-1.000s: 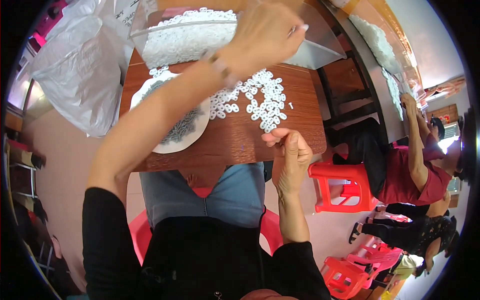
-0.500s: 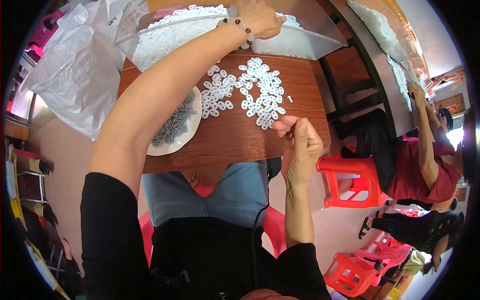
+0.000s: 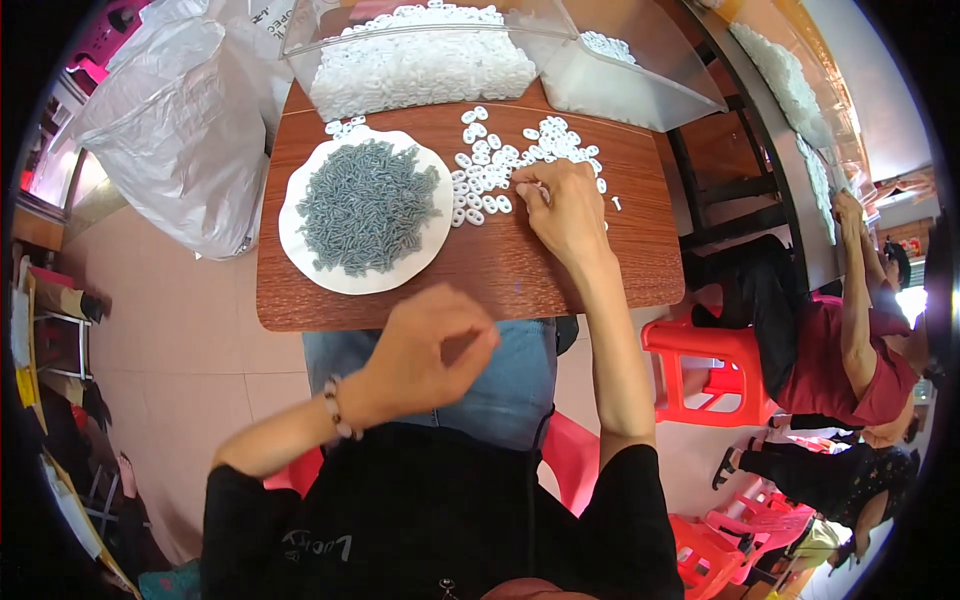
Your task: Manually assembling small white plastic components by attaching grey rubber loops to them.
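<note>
At far left hangs a white plastic bag (image 3: 175,140), well apart from the hands. Next, on the brown table (image 3: 480,275), stands a white wavy-rimmed plate (image 3: 296,250) heaped with small grey ridged pieces (image 3: 365,205). Just below the plate in view, near the table's front edge, is the left hand (image 3: 415,350), blurred, its thumb and fingers curved around a gap; I cannot tell whether the tips meet or hold anything. Behind the plate, a clear box (image 3: 555,48) holds a deep bank of white pieces.

Right of the plate lie the loose white oval pieces (image 3: 485,178), each with 2 dark holes, spread flat on the wood. The right hand (image 3: 568,208) rests over their near right side, thumb and index finger bent close together at the pieces; whether a piece is pinched between them is hidden. To draw a single piece out well, it seems best to work from the edge of the spread, fingertips low and grip light, since such small smooth ovals probably skid and nudge their neighbours.

Farther right, a small white pin (image 3: 616,203) lies alone, easily swept by the wrist. Behind it stands another clear box (image 3: 620,105).
</note>
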Demonstrator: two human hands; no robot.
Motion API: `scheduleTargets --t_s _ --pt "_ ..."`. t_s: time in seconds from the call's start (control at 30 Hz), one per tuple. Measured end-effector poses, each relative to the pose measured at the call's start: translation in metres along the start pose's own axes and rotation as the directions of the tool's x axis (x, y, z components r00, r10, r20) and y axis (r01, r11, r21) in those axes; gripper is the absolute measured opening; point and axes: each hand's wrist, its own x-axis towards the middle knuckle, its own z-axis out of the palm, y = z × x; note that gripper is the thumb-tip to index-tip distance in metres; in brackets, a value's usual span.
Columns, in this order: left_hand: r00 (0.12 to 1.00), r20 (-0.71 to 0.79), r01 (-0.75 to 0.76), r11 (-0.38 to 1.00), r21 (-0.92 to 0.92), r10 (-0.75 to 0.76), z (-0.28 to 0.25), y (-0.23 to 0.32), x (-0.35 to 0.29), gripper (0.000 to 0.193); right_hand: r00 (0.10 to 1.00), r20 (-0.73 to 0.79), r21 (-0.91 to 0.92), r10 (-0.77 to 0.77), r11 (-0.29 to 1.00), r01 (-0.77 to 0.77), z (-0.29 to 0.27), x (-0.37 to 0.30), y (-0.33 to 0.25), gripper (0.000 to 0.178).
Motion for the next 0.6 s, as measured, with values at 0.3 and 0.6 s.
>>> scheduleTargets --t_s 0.3,0.6 --pt "0.972 -0.032 0.220 0.951 -0.218 -0.232 0.018 -0.030 -0.056 0.007 0.998 0.065 -0.064 0.027 0.998 -0.023 0.019 0.015 -0.012 0.015" --pt "0.965 -0.049 0.241 0.946 -0.217 -0.257 0.003 -0.033 -0.054 0.008 0.993 0.096 -0.119 0.072 0.991 -0.060 0.021 0.017 -0.021 0.009"
